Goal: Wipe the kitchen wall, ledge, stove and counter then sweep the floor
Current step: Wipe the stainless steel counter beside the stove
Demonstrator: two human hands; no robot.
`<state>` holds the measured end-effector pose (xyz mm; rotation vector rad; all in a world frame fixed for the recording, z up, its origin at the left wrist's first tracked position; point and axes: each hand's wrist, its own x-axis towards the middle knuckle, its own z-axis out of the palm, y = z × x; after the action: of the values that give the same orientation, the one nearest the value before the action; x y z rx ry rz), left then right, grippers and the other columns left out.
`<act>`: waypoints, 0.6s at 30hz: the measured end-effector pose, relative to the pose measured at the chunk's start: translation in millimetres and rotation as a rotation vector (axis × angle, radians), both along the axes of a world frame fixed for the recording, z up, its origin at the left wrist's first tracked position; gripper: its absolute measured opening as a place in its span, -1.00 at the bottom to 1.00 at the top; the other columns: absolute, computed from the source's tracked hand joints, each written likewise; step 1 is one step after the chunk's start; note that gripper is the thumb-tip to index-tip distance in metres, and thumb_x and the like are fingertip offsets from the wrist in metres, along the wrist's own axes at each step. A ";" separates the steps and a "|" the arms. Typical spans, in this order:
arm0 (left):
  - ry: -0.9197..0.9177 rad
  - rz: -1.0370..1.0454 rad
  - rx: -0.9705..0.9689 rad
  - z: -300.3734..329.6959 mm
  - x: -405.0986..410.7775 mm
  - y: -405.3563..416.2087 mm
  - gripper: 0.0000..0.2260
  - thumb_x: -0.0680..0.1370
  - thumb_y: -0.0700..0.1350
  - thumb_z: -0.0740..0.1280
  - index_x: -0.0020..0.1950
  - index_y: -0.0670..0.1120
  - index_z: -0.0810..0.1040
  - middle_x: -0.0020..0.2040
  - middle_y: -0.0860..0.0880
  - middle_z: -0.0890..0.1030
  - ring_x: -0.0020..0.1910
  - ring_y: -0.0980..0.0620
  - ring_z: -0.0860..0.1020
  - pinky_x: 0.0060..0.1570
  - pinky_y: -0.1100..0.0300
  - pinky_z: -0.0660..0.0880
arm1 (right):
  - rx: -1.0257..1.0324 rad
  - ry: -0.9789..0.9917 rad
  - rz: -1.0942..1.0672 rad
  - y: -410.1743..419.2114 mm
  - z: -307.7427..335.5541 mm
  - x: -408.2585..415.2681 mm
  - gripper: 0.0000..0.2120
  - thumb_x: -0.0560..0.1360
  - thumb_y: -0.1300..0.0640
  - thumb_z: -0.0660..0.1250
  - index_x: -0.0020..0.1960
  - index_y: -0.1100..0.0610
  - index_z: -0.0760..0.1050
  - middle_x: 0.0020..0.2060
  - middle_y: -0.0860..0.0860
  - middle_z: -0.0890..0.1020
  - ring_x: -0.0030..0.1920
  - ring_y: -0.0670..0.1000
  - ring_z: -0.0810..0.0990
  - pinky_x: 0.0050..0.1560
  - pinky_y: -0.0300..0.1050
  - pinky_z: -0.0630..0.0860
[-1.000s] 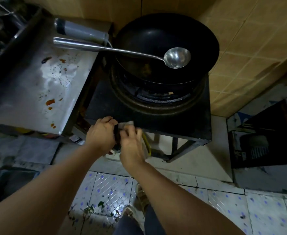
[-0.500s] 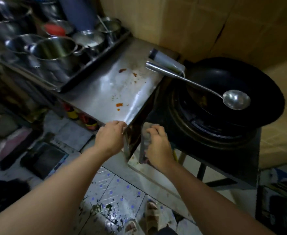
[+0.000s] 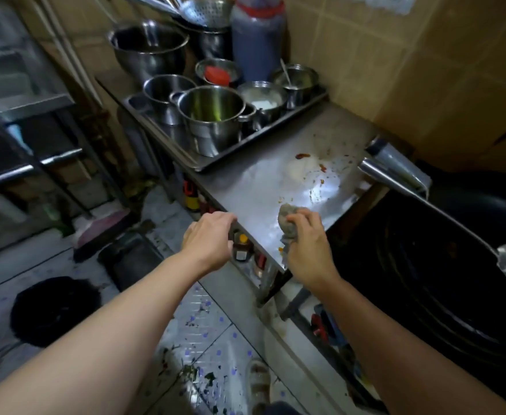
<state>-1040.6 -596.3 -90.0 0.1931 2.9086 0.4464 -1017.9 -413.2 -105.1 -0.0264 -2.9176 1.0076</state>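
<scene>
My right hand (image 3: 307,247) grips a bunched grey cloth (image 3: 287,223) over the near end of the steel counter (image 3: 263,187). Red and orange sauce spots dot the counter top. At the counter's front edge hovers my left hand (image 3: 210,239), fingers curled downward and holding nothing. The black stove (image 3: 374,253) stands to the right with a black wok (image 3: 467,235) on it. A steel ladle (image 3: 425,199) lies across the wok, its bowl at the far right. Tan wall tiles (image 3: 395,70) rise behind the counter.
A steel tray (image 3: 216,161) of several pots and bowls fills the counter's far end, with a dark jug (image 3: 257,40) behind. Bottles (image 3: 241,248) stand under the counter. The tiled floor (image 3: 204,333) is littered with scraps. A dark round object (image 3: 54,310) lies at left.
The view has swung left from the stove to the counter. My right hand has carried the cloth from the stove's front edge up onto the counter; my left hand moved to the counter's edge.
</scene>
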 end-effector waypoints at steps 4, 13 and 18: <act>-0.006 0.039 0.009 3.1 -31.4 6.1 -0.55 0.53 -0.12 0.29 0.42 -0.01 0.33 0.40 0.01 0.38 0.38 -0.03 0.32 0.30 0.05 0.30 | -0.001 0.031 0.032 6.7 -0.8 -36.9 -0.63 0.39 0.48 0.23 0.19 0.32 0.44 0.29 0.15 0.31 0.15 0.11 0.43 0.02 -0.53 0.23; -0.011 0.005 0.049 4.3 -92.5 40.1 -0.53 0.52 -0.16 0.25 0.44 -0.01 0.31 0.41 0.01 0.37 0.38 -0.03 0.30 0.31 0.07 0.27 | 0.008 0.037 -0.043 27.9 -1.3 -103.9 -0.61 0.38 0.46 0.24 0.19 0.30 0.45 0.25 0.16 0.32 0.16 0.16 0.45 0.27 -0.09 0.41; 0.015 -0.068 0.080 5.9 -135.0 42.7 -0.52 0.52 -0.15 0.27 0.44 0.00 0.30 0.42 0.02 0.36 0.39 -0.02 0.30 0.29 0.09 0.27 | -0.014 0.004 -0.128 33.7 3.6 -133.2 -0.67 0.45 0.37 0.20 0.21 0.33 0.46 0.24 0.18 0.35 0.18 0.12 0.43 0.22 -0.40 0.22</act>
<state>-1175.5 -553.7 -84.2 0.3071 2.8908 0.5522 -1151.1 -379.5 -101.5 -0.2084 -2.8622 1.0063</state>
